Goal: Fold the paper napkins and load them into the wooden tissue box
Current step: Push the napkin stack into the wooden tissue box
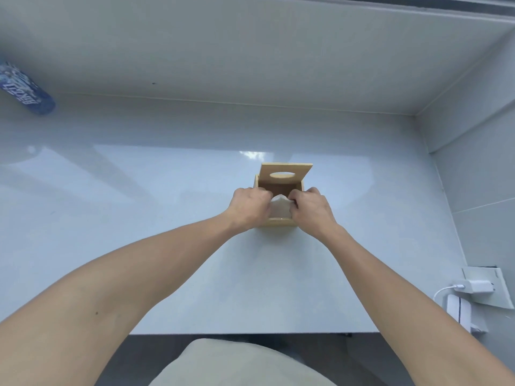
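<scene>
- Hands meet over the open top of the wooden tissue box (278,222): the left hand (252,206) and the right hand (310,208) sit side by side, knuckles up, with a narrow gap between them.
- Grip, left: fingers curled tight, pinching the left edge of the white paper napkin (279,206).
- Grip, right: fingers likewise curled closed on the napkin's right edge; fingertips are tucked under and hidden.
- Napkin: a white sheet between the two grips, peaked upward in the middle, its lower part down inside the box; how many sheets, I cannot tell.
- Box: directly beneath both grips, standing on the pale glossy tabletop (167,190); its near wall shows just below the wrists.
- Lid (285,175): wooden, with an oval cut-out, tilted up just beyond the grips at the box's far side.
- Far left of the grips, a blue printed bottle (26,89); off to the right, a white charger (281,286) with cable against the wall.
</scene>
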